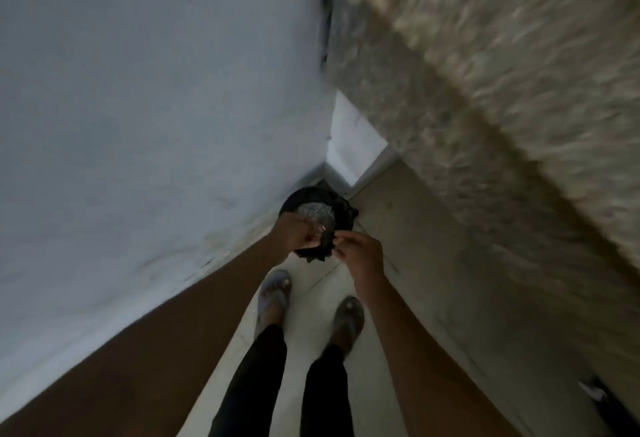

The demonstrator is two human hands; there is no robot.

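Observation:
A round black bin [341, 209] lined with a black bag stands on the floor in the corner, below my hands. My left hand [294, 235] grips a shiny, crinkled clear wrapper or container [317, 215] over the bin's mouth. My right hand [358, 251] hovers just right of it with curled fingers, pinching something small that the blur hides. The picture is blurred and dim.
A pale wall [138, 124] runs close on the left. A speckled stone counter [502, 72] overhangs on the right, its front panel [415, 246] beneath. My two sandalled feet [275, 294] stand on the narrow pale floor strip between them.

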